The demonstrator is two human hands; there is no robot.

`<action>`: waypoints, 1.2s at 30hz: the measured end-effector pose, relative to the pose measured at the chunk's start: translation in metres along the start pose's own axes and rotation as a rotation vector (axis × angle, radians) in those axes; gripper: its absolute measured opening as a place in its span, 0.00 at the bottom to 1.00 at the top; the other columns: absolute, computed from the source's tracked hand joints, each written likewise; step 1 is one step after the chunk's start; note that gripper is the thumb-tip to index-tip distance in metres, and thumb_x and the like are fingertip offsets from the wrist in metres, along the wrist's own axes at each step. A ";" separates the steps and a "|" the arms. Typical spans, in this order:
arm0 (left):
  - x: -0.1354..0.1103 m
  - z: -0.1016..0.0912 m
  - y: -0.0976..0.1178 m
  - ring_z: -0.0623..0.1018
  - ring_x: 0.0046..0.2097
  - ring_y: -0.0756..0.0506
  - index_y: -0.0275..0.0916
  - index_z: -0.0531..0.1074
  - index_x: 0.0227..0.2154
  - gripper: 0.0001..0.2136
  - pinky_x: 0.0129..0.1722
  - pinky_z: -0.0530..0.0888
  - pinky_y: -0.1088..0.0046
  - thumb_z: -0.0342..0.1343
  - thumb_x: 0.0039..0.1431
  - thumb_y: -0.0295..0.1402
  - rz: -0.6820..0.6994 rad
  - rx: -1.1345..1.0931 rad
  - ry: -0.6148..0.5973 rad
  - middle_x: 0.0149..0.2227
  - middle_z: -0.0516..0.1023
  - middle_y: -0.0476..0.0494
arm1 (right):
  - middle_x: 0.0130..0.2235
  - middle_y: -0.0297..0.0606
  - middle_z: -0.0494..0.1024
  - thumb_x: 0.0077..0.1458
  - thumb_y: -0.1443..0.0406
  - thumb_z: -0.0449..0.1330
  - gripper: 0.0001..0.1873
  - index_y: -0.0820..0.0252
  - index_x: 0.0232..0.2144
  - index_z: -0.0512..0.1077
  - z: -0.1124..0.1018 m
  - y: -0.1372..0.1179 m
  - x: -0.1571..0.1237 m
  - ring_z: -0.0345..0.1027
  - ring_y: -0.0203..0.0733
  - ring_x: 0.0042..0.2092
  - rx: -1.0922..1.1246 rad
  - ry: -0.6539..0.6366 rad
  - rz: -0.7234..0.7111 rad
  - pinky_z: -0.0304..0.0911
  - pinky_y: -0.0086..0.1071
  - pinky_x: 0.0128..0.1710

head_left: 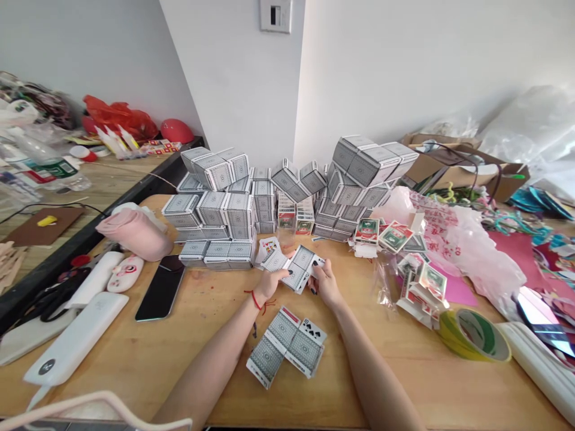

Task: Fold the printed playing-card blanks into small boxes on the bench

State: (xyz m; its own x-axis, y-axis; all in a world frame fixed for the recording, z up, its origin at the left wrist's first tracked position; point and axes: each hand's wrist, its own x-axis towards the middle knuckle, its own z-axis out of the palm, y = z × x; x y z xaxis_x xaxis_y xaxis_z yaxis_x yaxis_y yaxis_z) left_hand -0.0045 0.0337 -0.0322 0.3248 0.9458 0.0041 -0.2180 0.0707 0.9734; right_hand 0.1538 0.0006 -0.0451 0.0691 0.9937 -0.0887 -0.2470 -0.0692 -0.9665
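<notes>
A: Hands first, quick

B: Left hand (271, 284) and right hand (324, 284) both pinch one bunch of cards (297, 267). The thumbs are on top and the fingers curl under. The bunch is splayed and uneven, backs up, with corners sticking out

A: Where is it, off the stack of boxes (224, 209)?

B: Just in front of the stack, at its middle gap, a bit above the table (202, 335). There's a red string (256, 299) on the left wrist

A: Anything between the hands and the stack?

B: A few loose cards (268, 245) touching the foot of the stack, one showing its face

A: And on the near side?

B: Three small piles (287, 347) further in front of the stack, close to the forearms. They're mostly backs up, and a ten of spades (313, 329) lies face up on one

A: How to handle the bunch well? Judgement only

B: The grip looks light and the cards are slippery, so I'd say squeeze from both long edges to square them. The thumbs should stay flat on top so none slide out. Working low over the table means a dropped card falls short. The hands should also stay clear of the stack, since the top boxes sit tilted and a nudge could topple them

A: Outer stuff?

B: A phone (160, 287) lies left and in front of the stack. A plastic bag (467, 245) is to its right, and a tape roll (474, 335) is well off to the right and nearer the person
</notes>
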 end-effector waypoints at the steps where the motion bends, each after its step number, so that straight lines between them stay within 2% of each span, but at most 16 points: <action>1: 0.000 0.000 0.001 0.71 0.47 0.42 0.42 0.74 0.37 0.17 0.53 0.59 0.64 0.55 0.40 0.28 -0.003 0.014 -0.006 0.37 0.77 0.49 | 0.13 0.19 0.65 0.50 0.55 0.51 0.15 0.53 0.29 0.46 0.000 0.000 0.000 0.51 0.29 0.10 -0.004 0.001 0.008 0.45 0.21 0.09; 8: -0.002 0.001 0.003 0.71 0.45 0.41 0.41 0.74 0.37 0.17 0.51 0.61 0.63 0.54 0.40 0.29 0.000 0.049 -0.003 0.37 0.77 0.48 | 0.12 0.20 0.66 0.47 0.62 0.49 0.11 0.53 0.30 0.48 -0.001 0.000 -0.001 0.52 0.31 0.10 0.014 -0.005 0.052 0.43 0.21 0.09; 13: -0.003 0.001 0.002 0.71 0.45 0.41 0.42 0.73 0.39 0.19 0.51 0.62 0.62 0.56 0.39 0.28 -0.010 0.046 -0.001 0.39 0.76 0.48 | 0.10 0.17 0.61 0.44 0.63 0.51 0.12 0.54 0.29 0.48 -0.002 -0.002 0.000 0.47 0.29 0.09 0.014 0.018 0.045 0.40 0.20 0.08; 17: -0.003 0.000 0.001 0.71 0.47 0.41 0.43 0.72 0.40 0.19 0.51 0.62 0.62 0.56 0.40 0.27 -0.012 0.056 -0.013 0.41 0.76 0.47 | 0.10 0.17 0.62 0.44 0.64 0.51 0.13 0.53 0.27 0.47 -0.001 -0.003 -0.001 0.48 0.29 0.10 -0.009 0.016 0.045 0.40 0.19 0.09; 20: -0.001 0.000 -0.001 0.70 0.48 0.41 0.41 0.72 0.41 0.20 0.51 0.62 0.63 0.55 0.41 0.28 -0.020 0.049 -0.021 0.42 0.75 0.46 | 0.13 0.20 0.66 0.45 0.63 0.52 0.13 0.53 0.28 0.48 -0.001 -0.006 -0.001 0.53 0.31 0.10 0.015 -0.046 0.054 0.45 0.20 0.08; 22: 0.001 -0.001 -0.001 0.70 0.48 0.42 0.40 0.71 0.42 0.20 0.52 0.61 0.64 0.55 0.41 0.27 -0.001 0.025 -0.020 0.42 0.75 0.47 | 0.16 0.23 0.70 0.47 0.61 0.51 0.12 0.53 0.31 0.50 -0.002 -0.008 0.000 0.59 0.34 0.12 0.080 -0.118 0.068 0.52 0.23 0.09; 26: 0.003 -0.001 0.001 0.69 0.49 0.43 0.38 0.71 0.43 0.21 0.51 0.62 0.67 0.54 0.41 0.26 0.022 -0.111 0.002 0.43 0.75 0.46 | 0.23 0.33 0.75 0.51 0.54 0.49 0.16 0.56 0.39 0.56 -0.011 -0.017 0.002 0.67 0.39 0.18 0.220 -0.267 0.085 0.63 0.32 0.17; 31: 0.004 0.001 0.005 0.72 0.44 0.43 0.37 0.70 0.44 0.23 0.39 0.67 0.71 0.53 0.40 0.25 -0.141 -0.400 -0.039 0.44 0.74 0.45 | 0.31 0.41 0.77 0.47 0.57 0.57 0.21 0.59 0.42 0.61 -0.022 -0.022 0.000 0.70 0.39 0.23 0.273 -0.374 0.060 0.65 0.33 0.23; 34: 0.005 0.000 0.005 0.74 0.40 0.45 0.36 0.70 0.44 0.22 0.34 0.67 0.73 0.53 0.40 0.25 -0.190 -0.477 -0.081 0.44 0.74 0.43 | 0.31 0.41 0.77 0.46 0.57 0.59 0.20 0.60 0.40 0.64 -0.025 -0.019 0.000 0.69 0.38 0.22 0.268 -0.382 0.067 0.65 0.31 0.22; 36: 0.005 -0.002 0.002 0.74 0.37 0.46 0.35 0.70 0.43 0.22 0.32 0.67 0.74 0.54 0.40 0.25 -0.213 -0.488 -0.062 0.42 0.75 0.42 | 0.27 0.39 0.77 0.46 0.57 0.60 0.18 0.60 0.38 0.66 -0.026 -0.015 0.001 0.67 0.35 0.19 0.258 -0.344 0.069 0.63 0.28 0.19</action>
State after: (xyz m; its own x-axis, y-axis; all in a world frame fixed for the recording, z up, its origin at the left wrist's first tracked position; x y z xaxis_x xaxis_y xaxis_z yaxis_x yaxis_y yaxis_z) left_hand -0.0053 0.0392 -0.0306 0.4588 0.8750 -0.1543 -0.5393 0.4123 0.7343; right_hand 0.1825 0.0007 -0.0364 -0.2711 0.9623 -0.0240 -0.4761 -0.1557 -0.8655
